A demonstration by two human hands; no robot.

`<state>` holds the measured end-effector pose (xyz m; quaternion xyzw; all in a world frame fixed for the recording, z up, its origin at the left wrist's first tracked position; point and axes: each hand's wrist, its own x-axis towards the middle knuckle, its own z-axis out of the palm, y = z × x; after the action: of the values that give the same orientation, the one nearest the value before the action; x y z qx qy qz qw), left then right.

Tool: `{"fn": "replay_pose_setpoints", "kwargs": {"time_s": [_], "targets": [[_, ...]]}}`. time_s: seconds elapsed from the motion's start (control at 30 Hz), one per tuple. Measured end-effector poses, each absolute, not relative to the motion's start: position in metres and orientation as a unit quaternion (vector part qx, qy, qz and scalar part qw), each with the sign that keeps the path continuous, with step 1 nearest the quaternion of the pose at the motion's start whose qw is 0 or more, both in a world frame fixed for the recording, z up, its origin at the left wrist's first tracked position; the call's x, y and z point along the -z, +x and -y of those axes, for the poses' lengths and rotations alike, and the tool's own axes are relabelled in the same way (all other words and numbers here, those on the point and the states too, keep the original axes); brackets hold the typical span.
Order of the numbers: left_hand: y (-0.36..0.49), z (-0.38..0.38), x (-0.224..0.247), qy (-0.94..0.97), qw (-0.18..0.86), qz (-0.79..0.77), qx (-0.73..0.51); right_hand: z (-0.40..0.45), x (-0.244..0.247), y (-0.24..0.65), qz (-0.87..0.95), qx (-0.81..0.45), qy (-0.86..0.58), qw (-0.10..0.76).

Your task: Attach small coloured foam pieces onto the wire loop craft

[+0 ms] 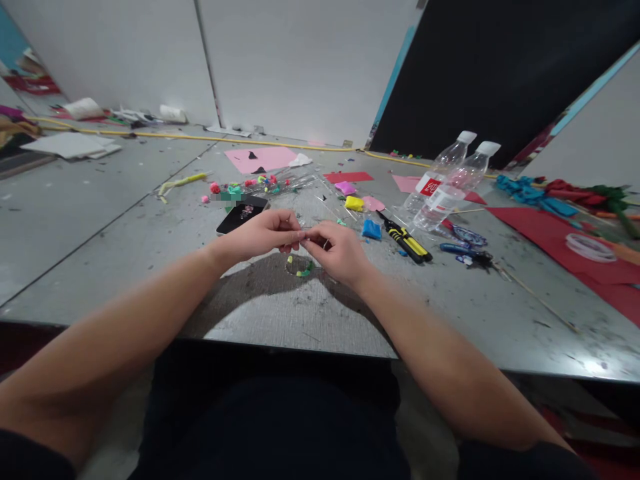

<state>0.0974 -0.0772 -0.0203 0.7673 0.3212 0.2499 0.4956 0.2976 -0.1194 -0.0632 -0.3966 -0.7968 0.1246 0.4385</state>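
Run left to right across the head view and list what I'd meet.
White paper sheets → left hand → right hand → black-and-yellow pliers → white tape roll

Anything pinched between the hands (337,250) is too small and blurred to tell.

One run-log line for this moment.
left hand: pinching | right hand: pinching | hands: close together | held: too small to tell | near hands: yellow-green ring
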Motion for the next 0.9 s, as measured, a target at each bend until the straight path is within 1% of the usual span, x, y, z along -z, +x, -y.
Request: {"fn": "replay_pose_setpoints", "kwargs": {"time_s": [0.37, 0.47, 0.6, 0.7, 0.9], "targets": [[0.0986, 0.0769, 0.0215, 0.733, 0.554, -0.309, -0.246, 0.1196, 0.0631, 0.2968, 0.790, -0.111, -0.397, 0.454], [0.0981, 0.0773, 0.0202, 0.750, 0.535, -0.313, -0.232, 0.1211, 0.0618, 0.2965, 0.787, -0.113, -0.399, 0.456], [0.0967, 0.0764, 0.0187, 0.780, 0.478, -0.330, -0.231, 0.1230, 0.0601, 0.2958, 0.783, -0.119, -0.413, 0.450], [0.0962, 0.0755, 0.0187, 0.784, 0.467, -0.336, -0.232, 0.1236, 0.0593, 0.2955, 0.778, -0.125, -0.416, 0.453], [0.0961, 0.0735, 0.0234, 0.751, 0.532, -0.307, -0.243, 0.1231, 0.0597, 0.2956, 0.776, -0.131, -0.414, 0.457]]}}
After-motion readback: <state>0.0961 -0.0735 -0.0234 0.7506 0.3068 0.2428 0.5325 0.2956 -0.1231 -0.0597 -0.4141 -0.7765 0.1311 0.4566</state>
